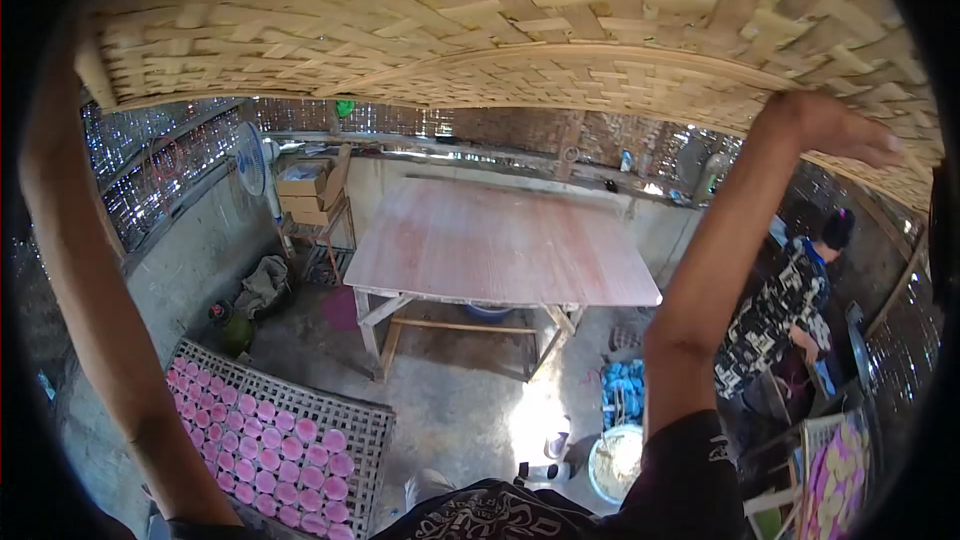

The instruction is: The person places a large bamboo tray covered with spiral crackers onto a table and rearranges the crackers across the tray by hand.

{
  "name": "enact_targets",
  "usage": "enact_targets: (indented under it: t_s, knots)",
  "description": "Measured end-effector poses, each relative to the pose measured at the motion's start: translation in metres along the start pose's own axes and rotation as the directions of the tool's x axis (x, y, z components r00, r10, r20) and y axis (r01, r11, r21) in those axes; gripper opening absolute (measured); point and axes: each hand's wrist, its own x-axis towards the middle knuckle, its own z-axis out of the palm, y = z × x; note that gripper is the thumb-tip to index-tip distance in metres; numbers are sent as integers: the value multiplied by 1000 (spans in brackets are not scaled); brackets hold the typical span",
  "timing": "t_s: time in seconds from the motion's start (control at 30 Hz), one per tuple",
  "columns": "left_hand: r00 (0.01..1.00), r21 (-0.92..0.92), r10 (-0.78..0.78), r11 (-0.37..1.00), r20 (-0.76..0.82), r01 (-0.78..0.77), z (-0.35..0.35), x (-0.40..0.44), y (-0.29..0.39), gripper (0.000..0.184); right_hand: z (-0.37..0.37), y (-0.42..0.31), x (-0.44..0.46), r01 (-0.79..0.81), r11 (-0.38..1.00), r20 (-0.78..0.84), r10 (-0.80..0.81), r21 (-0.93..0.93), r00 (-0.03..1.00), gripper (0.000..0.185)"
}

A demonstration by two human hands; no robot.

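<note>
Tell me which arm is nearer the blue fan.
Left. The left arm is raised left of the fan in view; the right arm is farther away, right of the table.

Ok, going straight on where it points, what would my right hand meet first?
Probably the woven panel, near its right end; the right hand seems to touch it, but depth is unclear.

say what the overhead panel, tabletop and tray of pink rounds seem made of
Overhead panel: probably split bamboo, fairly matte; flat tan strips weave over and under.
Tabletop: likely wood or plywood, smooth, reddish-brown; faint streaks look like grain.
Tray: perhaps bamboo too, rough-looking; its border shows an open lattice, but too small to be sure.
</note>
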Motion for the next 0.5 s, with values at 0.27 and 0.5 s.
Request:
enact_targets:
  t_s: [0.27, 0.5]
  knots:
    - [918, 4, 244, 966, 313, -258, 148, -210, -69, 37, -98, 228, -190, -902, 154, 611, 689, 404, 391, 63]
    - [783, -61, 29, 998, 621, 11, 182, -490, -93, 27, -364, 290, -364, -910, -247, 201, 924, -333, -324, 59]
